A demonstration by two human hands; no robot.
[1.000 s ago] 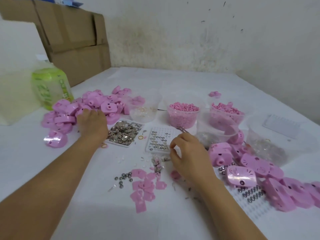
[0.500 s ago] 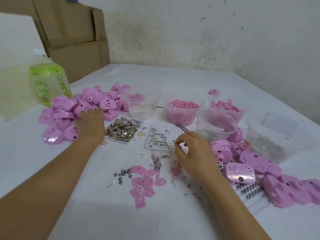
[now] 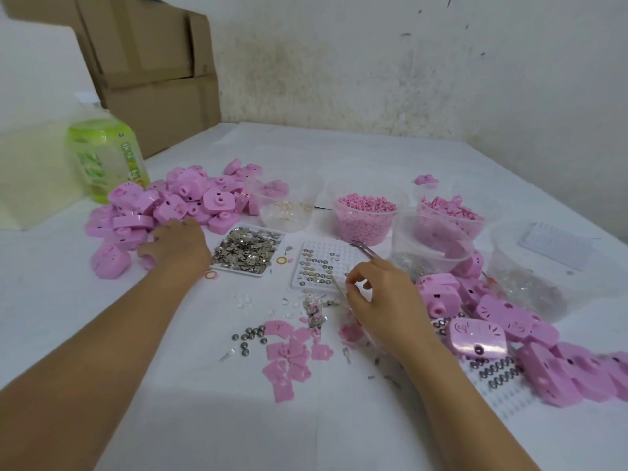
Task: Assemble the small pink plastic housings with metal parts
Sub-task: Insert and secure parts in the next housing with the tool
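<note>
Many housings point(image 3: 190, 205) at left fingers point(image 3: 161, 236) (grip unclear); right fingers point(image 3: 355, 282) pinch tweezers point(image 3: 368, 253), slanting far-left.

Left hand point(image 3: 176, 248) lies palm-down; right hand point(image 3: 384, 300) pinches, fingers curled.

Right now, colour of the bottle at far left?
Bottle: bright green label, pale contents; head view.

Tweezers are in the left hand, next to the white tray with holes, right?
Not quite. The head view shows the tweezers pinched in the right hand, next to the white tray with holes. The left hand is at the pile of pink housings.
</note>
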